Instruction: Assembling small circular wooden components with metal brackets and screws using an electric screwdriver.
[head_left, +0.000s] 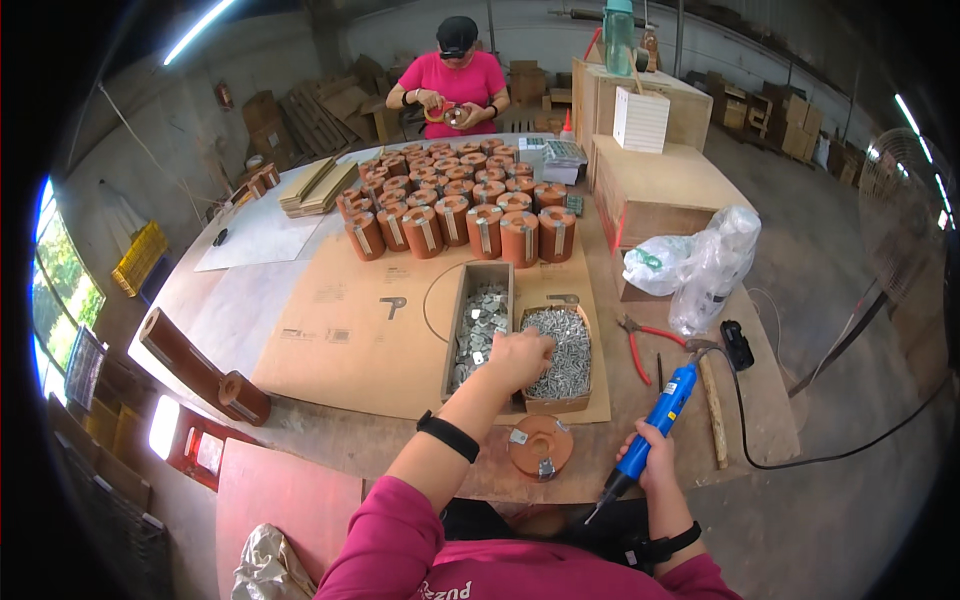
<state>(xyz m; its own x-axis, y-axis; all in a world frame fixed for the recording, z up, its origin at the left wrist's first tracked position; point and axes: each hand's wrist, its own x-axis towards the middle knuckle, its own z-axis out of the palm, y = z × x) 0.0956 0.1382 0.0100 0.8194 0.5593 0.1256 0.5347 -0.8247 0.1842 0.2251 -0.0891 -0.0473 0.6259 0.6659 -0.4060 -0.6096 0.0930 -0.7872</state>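
Blue electric screwdriver (667, 404) is wrapped by the right hand's (656, 458) grip, right of the brown roll (560, 446), long axis slanting, so the bit (597, 512) is pointed nearer than the roll. Just beyond the roll, the screws (568, 372) are overhung by the left hand (522, 360), the nearer one; can't tell if anything's pinched.

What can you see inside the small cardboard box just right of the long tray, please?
The cardboard box holds a heap of what look like small silvery screws. The left hand hides some of its left side, and the bottom lies unseen under the heap.
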